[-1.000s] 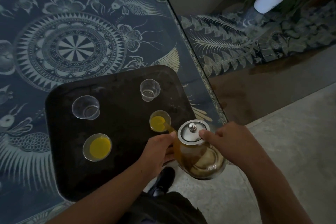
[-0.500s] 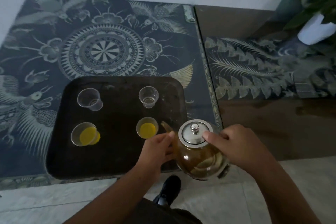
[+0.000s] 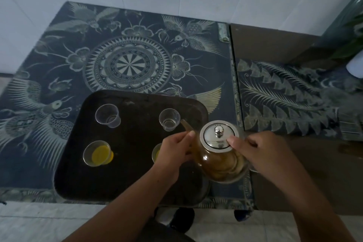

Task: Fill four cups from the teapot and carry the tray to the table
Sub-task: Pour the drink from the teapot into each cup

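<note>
One teapot (image 3: 220, 160), spout (image 3: 186, 125) pointing away-left, beside empty cup (image 3: 169, 119)

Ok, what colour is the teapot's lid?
The teapot lid is shiny silver metal; the head view shows it best.

No legible writing anywhere in view.
The table top (image 3: 127, 65) carries only ornament: a sunburst medallion in the middle, with birds and flowers around it. A small pale tag (image 3: 223, 32) at its 1 o'clock corner is too blurred to read. The dark tray (image 3: 137, 163), the clear cups (image 3: 107, 115) on it and the glass teapot (image 3: 222, 161) at the tray's 3 o'clock edge show no lettering.
</note>
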`<state>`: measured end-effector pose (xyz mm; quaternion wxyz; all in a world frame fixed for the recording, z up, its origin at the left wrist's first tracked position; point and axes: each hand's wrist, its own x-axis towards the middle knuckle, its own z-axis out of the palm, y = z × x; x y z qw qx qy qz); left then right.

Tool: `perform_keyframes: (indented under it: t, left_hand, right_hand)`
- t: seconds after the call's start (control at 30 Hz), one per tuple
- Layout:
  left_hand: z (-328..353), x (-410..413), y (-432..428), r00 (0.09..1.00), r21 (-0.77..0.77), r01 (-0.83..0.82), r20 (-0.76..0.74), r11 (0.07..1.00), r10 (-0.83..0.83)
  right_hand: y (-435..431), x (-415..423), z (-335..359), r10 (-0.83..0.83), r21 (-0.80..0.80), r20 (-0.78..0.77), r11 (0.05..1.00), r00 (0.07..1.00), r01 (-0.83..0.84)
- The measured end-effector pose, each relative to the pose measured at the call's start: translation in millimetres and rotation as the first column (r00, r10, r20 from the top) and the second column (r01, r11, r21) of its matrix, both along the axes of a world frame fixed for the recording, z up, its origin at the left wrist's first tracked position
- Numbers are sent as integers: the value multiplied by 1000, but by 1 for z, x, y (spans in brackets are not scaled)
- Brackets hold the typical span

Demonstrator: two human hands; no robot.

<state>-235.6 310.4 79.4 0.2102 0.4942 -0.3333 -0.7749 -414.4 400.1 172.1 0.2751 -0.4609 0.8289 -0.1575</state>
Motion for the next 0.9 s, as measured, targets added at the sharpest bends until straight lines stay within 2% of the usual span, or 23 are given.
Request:
perform_keyframes:
  t: [0.4, 0.9]
  left_hand:
    - [-17, 2, -38, 995, 107, 22, -95, 994, -12]
    - [-24, -4, -53, 993, 224, 69, -105, 972, -47]
  right_hand:
    - [-51, 15, 5, -26, 67, -64, 997, 998, 30]
    - [-75, 16, 4, -10, 160, -123, 987, 992, 30]
